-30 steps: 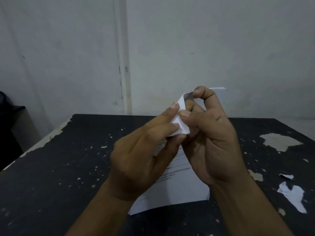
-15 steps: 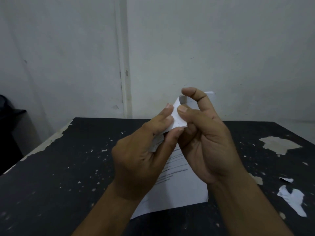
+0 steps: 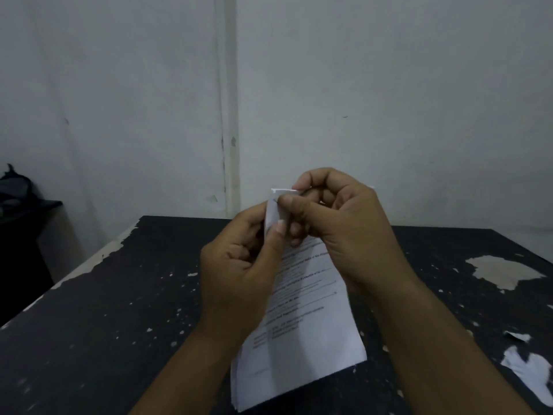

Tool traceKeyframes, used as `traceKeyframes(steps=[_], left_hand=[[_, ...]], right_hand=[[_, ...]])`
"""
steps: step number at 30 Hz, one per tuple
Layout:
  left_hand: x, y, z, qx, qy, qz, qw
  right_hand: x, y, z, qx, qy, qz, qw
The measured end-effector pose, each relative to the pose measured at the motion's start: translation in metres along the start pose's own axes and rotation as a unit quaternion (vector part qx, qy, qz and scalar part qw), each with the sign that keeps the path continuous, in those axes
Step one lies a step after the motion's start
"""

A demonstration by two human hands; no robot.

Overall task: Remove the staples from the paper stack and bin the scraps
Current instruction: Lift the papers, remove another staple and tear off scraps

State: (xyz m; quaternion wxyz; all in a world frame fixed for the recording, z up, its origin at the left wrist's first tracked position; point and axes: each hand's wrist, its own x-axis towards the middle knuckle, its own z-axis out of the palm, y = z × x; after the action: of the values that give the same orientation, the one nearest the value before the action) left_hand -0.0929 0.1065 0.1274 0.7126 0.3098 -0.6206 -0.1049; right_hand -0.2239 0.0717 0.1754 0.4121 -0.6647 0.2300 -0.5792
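I see the left hand [image 3: 239,265] and right hand [image 3: 347,232] both pinching the folded top corner of the paper stack [image 3: 302,342] over the black table's [image 3: 104,310] middle, with torn scraps [image 3: 528,369] by the table's right edge.

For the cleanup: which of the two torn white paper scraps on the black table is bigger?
The nearer torn white scrap, at the picture's right edge; the smaller scrap lies just beyond it.

Chipped black table [image 3: 119,310] against pale wall [image 3: 389,85].
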Motion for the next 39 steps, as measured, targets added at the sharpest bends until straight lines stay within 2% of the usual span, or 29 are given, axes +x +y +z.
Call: traceKeyframes(steps=[5,8,13,17,19,22,25,27,33,37,39], left_hand=[[-0.003,-0.019,-0.011,-0.058,-0.051,-0.142,0.987],[-0.012,-0.029,-0.010,-0.050,-0.062,-0.190,0.978],[-0.011,-0.041,-0.011,-0.003,-0.009,-0.157,0.988],[0.003,-0.053,-0.021,-0.012,0.023,-0.135,0.990],[0.010,-0.060,-0.025,-0.007,0.032,-0.137,0.990],[0.015,-0.071,-0.030,-0.016,0.036,-0.146,0.988],[0.013,-0.081,-0.038,-0.024,0.040,-0.146,0.988],[0.003,-0.090,-0.043,-0.037,0.035,-0.172,0.984],[-0.052,-0.123,-0.057,-0.026,-0.009,-0.348,0.937],[-0.055,-0.135,-0.072,0.016,-0.004,-0.392,0.920],[-0.052,-0.135,-0.076,-0.027,0.011,-0.423,0.906]], right_hand=[[0.017,0.007,0.003,-0.031,0.040,0.009,0.999],[0.023,0.012,0.005,-0.064,0.064,-0.002,0.996],[0.022,0.030,-0.004,-0.211,0.117,-0.039,0.970],[0.013,0.056,-0.026,-0.248,0.204,-0.011,0.947],[0.009,0.071,-0.035,-0.252,0.234,0.031,0.938],[-0.001,0.094,-0.046,-0.153,0.222,0.142,0.953],[-0.017,0.113,-0.047,-0.073,0.146,0.199,0.966],[-0.030,0.126,-0.044,-0.060,0.128,0.207,0.968],[-0.069,0.155,-0.037,-0.064,0.126,0.296,0.945],[-0.059,0.152,-0.030,-0.096,0.117,0.280,0.948],[-0.048,0.148,-0.024,-0.097,0.119,0.275,0.949]])
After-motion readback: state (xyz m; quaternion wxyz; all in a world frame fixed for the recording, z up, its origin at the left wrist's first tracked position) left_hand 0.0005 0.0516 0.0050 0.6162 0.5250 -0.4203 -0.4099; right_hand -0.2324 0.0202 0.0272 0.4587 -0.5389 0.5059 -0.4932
